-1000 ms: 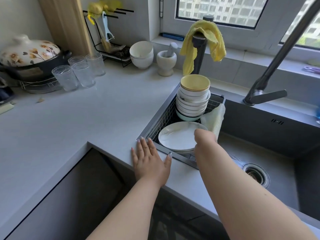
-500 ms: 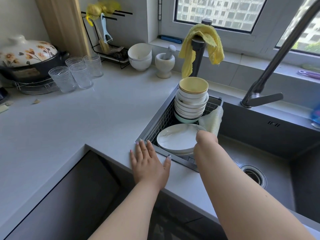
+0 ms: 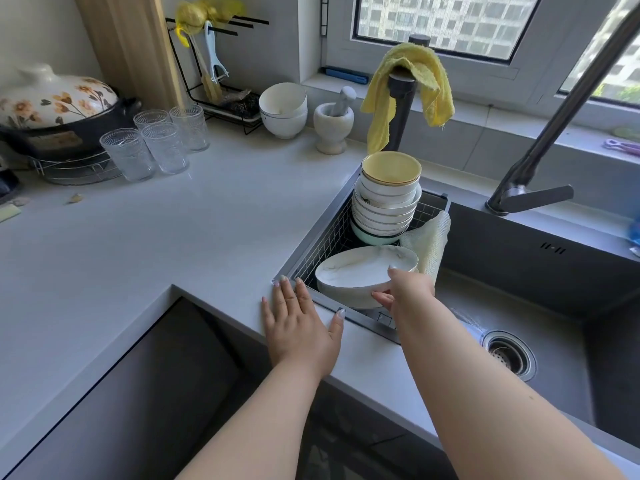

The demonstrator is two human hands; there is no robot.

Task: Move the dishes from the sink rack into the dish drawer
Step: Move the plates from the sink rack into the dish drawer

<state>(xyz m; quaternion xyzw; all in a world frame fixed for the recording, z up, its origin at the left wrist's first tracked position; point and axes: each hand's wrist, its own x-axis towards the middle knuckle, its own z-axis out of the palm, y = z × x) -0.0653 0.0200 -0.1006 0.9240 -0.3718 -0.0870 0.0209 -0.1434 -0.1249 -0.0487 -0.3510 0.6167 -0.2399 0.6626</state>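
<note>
A wire sink rack (image 3: 327, 233) sits in the left end of the sink. At its back stands a tall stack of white bowls (image 3: 384, 209) with a yellow-lined one on top. At its front, a wide white marbled bowl (image 3: 360, 275) is tilted up off the rack, and my right hand (image 3: 403, 289) grips its near right rim, thumb on the inside. My left hand (image 3: 299, 323) rests flat on the countertop at the rack's near corner, fingers spread. The dish drawer is not clearly visible; a dark opening (image 3: 145, 393) lies below the counter edge.
A pale cloth (image 3: 429, 244) hangs over the rack's right side. The dark faucet (image 3: 540, 161) rises at right, and the drain (image 3: 509, 353) lies in the sink basin. Glasses (image 3: 156, 143), a floral pot (image 3: 52, 102), white bowls (image 3: 282, 109) and a mortar (image 3: 334, 124) stand at the back.
My right hand has closed on the front bowl's rim and lifted it, tilting it up from lying flat in the rack. My left hand has stayed on the counter.
</note>
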